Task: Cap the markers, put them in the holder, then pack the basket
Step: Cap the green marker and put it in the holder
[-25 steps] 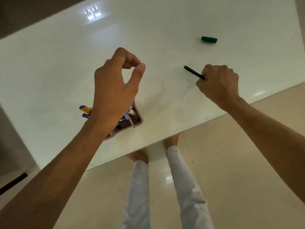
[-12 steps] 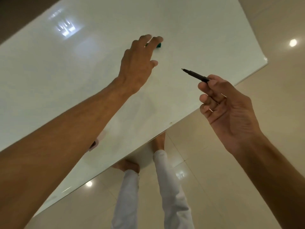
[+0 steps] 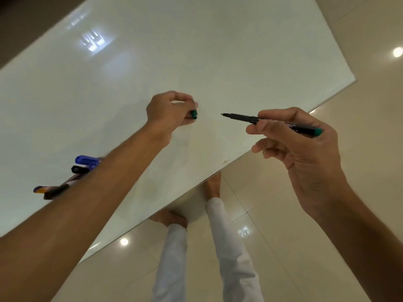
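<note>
My right hand (image 3: 298,147) holds an uncapped black marker (image 3: 244,117) with a green end, its tip pointing left over the white table (image 3: 218,51). My left hand (image 3: 168,110) is closed around the green cap (image 3: 194,114), whose end shows past the fingers, a short gap left of the marker's tip. Several capped markers (image 3: 84,163) stick out from behind my left forearm at the left. The holder under them is hidden by the arm.
The table's front edge runs diagonally from lower left to the right corner (image 3: 353,80). Below it lies a glossy tiled floor (image 3: 283,214), with the person's white trouser legs (image 3: 224,247) and bare feet.
My left hand reached to the far green cap, closed on it and drew it back toward the marker. My right hand lifted the marker and turned it level. The camera view shifted.
</note>
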